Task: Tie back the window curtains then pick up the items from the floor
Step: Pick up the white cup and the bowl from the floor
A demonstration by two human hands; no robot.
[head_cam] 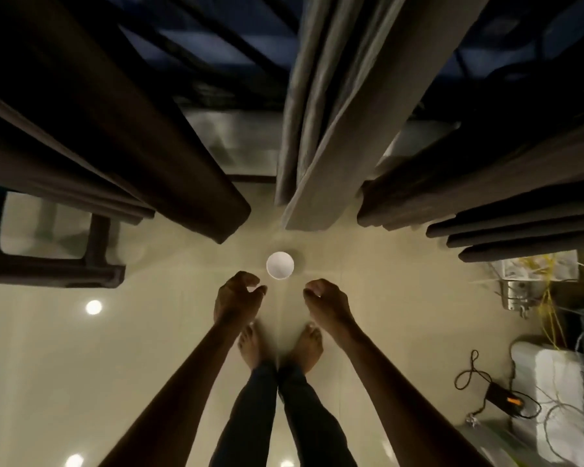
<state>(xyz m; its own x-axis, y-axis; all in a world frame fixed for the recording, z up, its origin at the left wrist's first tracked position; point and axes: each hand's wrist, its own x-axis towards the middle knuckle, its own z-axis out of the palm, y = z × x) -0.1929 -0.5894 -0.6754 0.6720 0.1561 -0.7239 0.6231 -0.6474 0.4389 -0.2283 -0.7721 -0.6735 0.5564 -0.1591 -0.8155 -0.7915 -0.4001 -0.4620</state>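
A person leans over a white paper cup (pixel 280 265) standing upright, mouth up, on the glossy tiled floor (pixel 149 332), just ahead of both sets of fingertips. The left hand (pixel 238 296) and right hand (pixel 326 299) hang either side of it, fingers (pixel 258 291) loosely curled with a gap to the thumbs, holding nothing and clear of the cup. The cup sits between and just beyond the fingers, below the hems of the gathered curtains (pixel 321 129); whether those are tied cannot be told here. The pick-up appears about to begin. One hand should suffice: spread thumb and fingers wider than the rim, lower them round the wall, then close gently, since a thin cup likely crumples or tips under a hard, off-centre squeeze. Loose cables (pixel 471 374) lie well outside the right fingers.
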